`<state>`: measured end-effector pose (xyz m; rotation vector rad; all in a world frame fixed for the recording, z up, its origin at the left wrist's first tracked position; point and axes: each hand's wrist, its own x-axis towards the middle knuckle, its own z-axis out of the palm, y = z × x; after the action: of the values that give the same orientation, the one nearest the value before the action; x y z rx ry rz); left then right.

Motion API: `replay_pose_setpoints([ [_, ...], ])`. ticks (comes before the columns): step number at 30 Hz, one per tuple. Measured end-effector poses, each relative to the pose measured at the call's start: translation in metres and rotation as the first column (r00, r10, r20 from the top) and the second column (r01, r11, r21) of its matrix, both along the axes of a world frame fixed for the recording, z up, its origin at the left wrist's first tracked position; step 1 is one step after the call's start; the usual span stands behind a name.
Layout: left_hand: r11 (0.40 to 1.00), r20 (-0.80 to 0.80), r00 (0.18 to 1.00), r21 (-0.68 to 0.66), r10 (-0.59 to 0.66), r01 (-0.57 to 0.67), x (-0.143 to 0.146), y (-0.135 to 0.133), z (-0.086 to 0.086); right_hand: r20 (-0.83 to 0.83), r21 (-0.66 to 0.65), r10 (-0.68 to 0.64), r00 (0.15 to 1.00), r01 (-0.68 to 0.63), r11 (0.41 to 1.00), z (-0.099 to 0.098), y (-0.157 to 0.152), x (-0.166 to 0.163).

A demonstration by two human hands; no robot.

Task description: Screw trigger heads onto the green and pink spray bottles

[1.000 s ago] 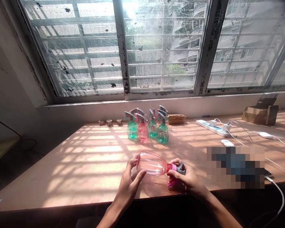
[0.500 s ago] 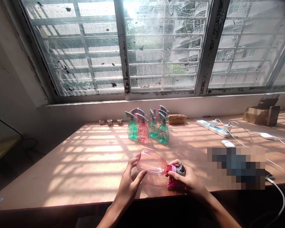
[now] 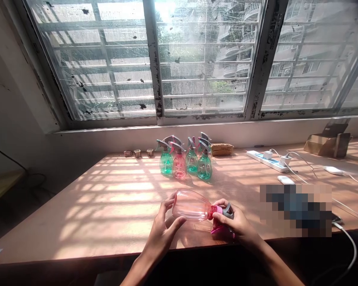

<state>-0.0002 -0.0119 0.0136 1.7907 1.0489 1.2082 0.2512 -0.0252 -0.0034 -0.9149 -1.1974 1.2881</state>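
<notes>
A clear pink spray bottle [image 3: 192,205] lies sideways between my hands, just above the table's front edge. Its base points left, and its grey and pink spray head points right. My left hand [image 3: 166,224] grips the base end, with the thumb below and the fingers behind it. Around the spray head and neck, my right hand [image 3: 234,222] is closed, the thumb on the pink collar. Beyond them stands a cluster of upright spray bottles, among them a pink spray bottle [image 3: 179,166] and a green spray bottle [image 3: 204,167] in the front.
A white power strip [image 3: 267,161] with plugs and cables lies at the right. Near it is a blurred-out patch [image 3: 296,210]. A brown bundle [image 3: 222,149], several small blocks [image 3: 137,153] and a cardboard holder [image 3: 328,143] sit along the back, below the window.
The held bottle has turned slightly about its length and tipped to a more level position. Both hands keep their hold and have barely moved.
</notes>
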Motion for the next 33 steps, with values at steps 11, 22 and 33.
replay_pose_setpoints([
  [11,0.994,-0.090,0.994,0.095,0.062,-0.053,0.0015,0.0029,-0.0042,-0.063,-0.039,-0.010,0.998,0.007,0.999,-0.0008,0.0006,-0.0007],
  [22,0.996,-0.051,0.997,0.075,0.054,-0.050,0.0019,0.0026,-0.0019,-0.041,-0.023,-0.028,0.999,0.027,0.999,0.0007,-0.0002,-0.0017],
  [33,0.998,-0.054,0.998,0.064,0.013,-0.009,0.0007,0.0036,-0.0016,-0.039,-0.037,0.054,0.998,-0.055,0.998,0.0019,0.0003,0.0003],
])
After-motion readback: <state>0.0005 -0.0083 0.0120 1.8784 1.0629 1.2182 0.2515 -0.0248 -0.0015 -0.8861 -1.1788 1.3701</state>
